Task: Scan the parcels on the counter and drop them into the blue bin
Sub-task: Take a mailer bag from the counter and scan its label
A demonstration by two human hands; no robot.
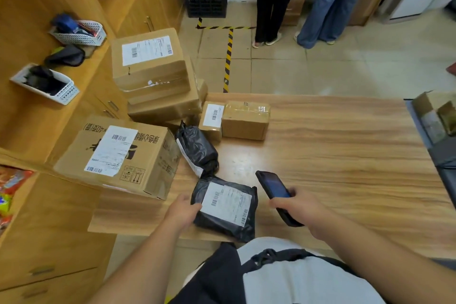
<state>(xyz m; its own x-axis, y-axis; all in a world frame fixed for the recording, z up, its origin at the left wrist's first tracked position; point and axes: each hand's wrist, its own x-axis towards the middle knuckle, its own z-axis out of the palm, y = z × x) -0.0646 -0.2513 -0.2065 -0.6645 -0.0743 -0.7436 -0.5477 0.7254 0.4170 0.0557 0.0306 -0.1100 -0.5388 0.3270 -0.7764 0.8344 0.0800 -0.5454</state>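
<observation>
Left hand: low centre of the frame; fingers curled over the left edge of the black poly parcel, thumb on top, holding it.
Right hand: right of that parcel; wrapped round the lower half of the handheld scanner, gripping it firmly.
Handheld scanner: dark, slab-shaped, rounded corners, screen lit dimly; tilted, top end pointing up-left toward the parcel, apart from it.
Black poly parcel: soft, wrinkled plastic bag, roughly square, lying on the counter's near edge; white rectangular label with barcodes faces up.
Second black bag: glossy, crumpled, just above the held parcel; its white label is on the left side.
Counter: pale wood-grain laminate, smooth, fills centre and right of the frame.
Large carton: brown corrugated card, printed characters, white label on top; centre left, overhanging the counter.
Stacked cartons: taped brown boxes, upper centre-left, top one labelled.
Small boxes: two taped brown boxes side by side, centre; the left one labelled.
Blue bin: right edge, only partly in view; cardboard pieces inside.
White baskets: slotted plastic, upper left on a wooden shelf, dark items inside.
Floor tape: yellow-black stripes on beige tiles, upper centre.
Bystanders: two pairs of legs, top of the frame.
</observation>
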